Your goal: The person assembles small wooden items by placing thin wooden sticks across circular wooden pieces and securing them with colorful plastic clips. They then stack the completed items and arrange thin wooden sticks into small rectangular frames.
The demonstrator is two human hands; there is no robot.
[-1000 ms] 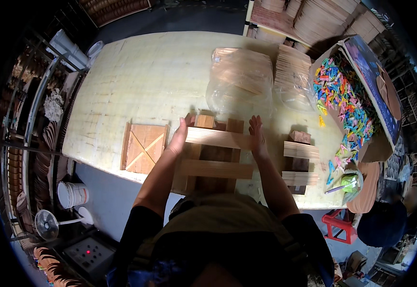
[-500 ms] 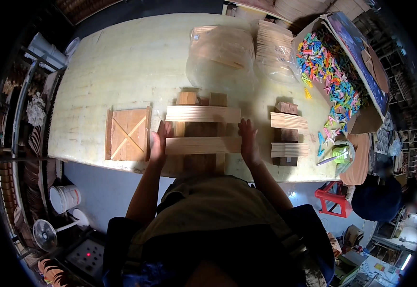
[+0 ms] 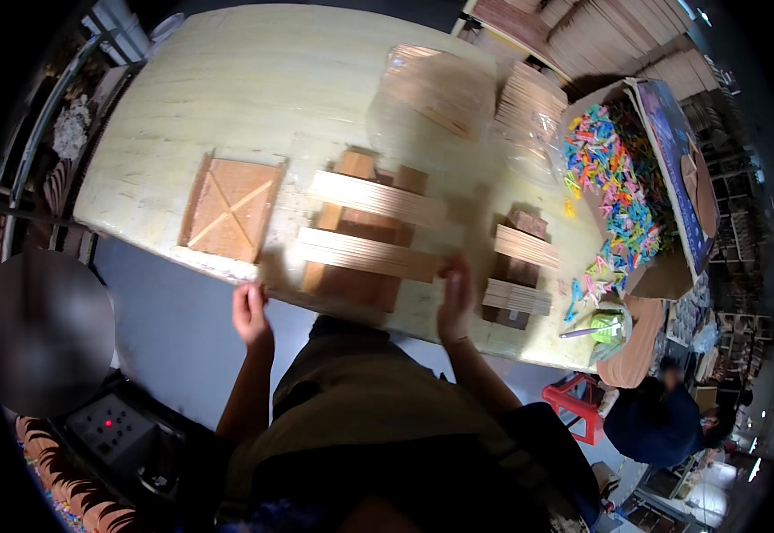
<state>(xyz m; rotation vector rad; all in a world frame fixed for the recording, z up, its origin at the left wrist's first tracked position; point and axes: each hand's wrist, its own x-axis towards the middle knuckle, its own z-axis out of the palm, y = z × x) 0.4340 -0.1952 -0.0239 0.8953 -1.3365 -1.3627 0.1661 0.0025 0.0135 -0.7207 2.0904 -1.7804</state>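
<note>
Two stacks of thin wooden strips, a far stack [image 3: 376, 197] and a near stack [image 3: 365, 254], lie crosswise on wooden blocks [image 3: 351, 282] at the table's front. My right hand [image 3: 455, 300] is beside the right end of the near stack, its fingers blurred but apart, holding nothing. My left hand [image 3: 251, 313] hangs just off the front edge with its fingers curled in; nothing shows in it. Left of the stacks lies a square wooden panel [image 3: 232, 210] with two side rails and an X of thin strips.
Shorter strip stacks [image 3: 527, 246] rest on blocks to the right. Beyond are bagged wooden pieces [image 3: 436, 93] and a carton [image 3: 676, 178] of colourful clips. A green container [image 3: 606, 326] stands near the right corner, a red stool [image 3: 577, 404] below. A person [image 3: 658, 422] is at far right.
My left hand has left the stacks' left end, moved down past the table edge and curled. My right hand has dropped slightly lower. The view has turned and shifted.
</note>
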